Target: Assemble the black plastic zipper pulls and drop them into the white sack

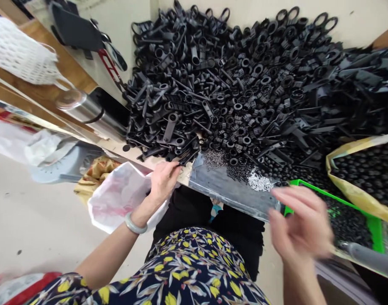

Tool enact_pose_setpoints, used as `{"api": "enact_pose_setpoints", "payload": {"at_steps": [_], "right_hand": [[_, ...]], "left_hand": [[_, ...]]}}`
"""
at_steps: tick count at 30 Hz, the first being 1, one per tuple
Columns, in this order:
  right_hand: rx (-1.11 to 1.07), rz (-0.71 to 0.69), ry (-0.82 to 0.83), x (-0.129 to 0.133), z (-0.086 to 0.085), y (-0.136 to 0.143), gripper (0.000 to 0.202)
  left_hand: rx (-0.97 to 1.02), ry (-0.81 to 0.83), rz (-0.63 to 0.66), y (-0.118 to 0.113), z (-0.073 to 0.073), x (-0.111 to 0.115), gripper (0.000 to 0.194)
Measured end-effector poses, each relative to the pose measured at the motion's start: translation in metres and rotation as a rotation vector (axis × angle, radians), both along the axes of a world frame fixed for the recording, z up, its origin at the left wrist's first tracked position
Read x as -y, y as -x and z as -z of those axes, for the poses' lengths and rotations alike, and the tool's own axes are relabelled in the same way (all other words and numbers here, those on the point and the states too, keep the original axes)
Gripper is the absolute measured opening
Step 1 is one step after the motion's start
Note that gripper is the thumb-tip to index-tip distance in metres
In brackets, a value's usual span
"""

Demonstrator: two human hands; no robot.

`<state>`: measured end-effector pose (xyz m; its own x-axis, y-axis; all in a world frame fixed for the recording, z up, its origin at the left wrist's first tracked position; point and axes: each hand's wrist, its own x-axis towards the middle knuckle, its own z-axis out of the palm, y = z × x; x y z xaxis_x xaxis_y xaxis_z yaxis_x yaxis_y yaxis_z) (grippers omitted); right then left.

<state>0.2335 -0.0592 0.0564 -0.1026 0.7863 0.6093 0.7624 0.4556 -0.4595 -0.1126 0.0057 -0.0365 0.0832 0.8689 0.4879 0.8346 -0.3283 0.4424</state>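
My left hand (163, 181), with a pale bangle on its wrist, is at the table's front edge by the large heap of black plastic parts (171, 127). Its thumb and fingers pinch a small black plastic part (181, 162), mostly hidden by the hand and other parts. On the right, my right hand (303, 222) is raised over the front edge, smeared by motion. Its fingers are bent, and whether they hold anything does not show. Just left of its fingertips lies a small pile of shiny silver pins (260, 181) on a grey board (225, 186).
Black rings (238, 106) and flat black strips (308, 137) fill the table. A green tray (376, 233) of small black pieces and a yellow bag (336, 169) of black balls are at right. A steel flask (86, 108) lies at left; a white bag (117, 197) hangs below.
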Motion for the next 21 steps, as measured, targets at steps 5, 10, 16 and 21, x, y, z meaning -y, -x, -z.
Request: {"api": "enact_pose_setpoints", "payload": {"at_steps": [5, 10, 16, 21], "right_hand": [[0.087, -0.098, 0.191, -0.044, 0.035, 0.032, 0.010], [0.265, -0.142, 0.228, -0.067, 0.060, 0.067, 0.017], [0.456, -0.104, 0.213, -0.085, 0.065, 0.098, 0.022], [0.471, -0.069, 0.204, -0.081, 0.065, 0.086, 0.022]], "left_hand": [[-0.015, 0.025, 0.031, -0.007, -0.003, 0.004, 0.013], [0.095, 0.027, -0.050, -0.017, -0.006, 0.015, 0.013], [0.077, -0.030, -0.052, -0.022, -0.020, 0.007, 0.014], [0.010, -0.015, 0.036, -0.028, -0.040, -0.006, 0.015]]}}
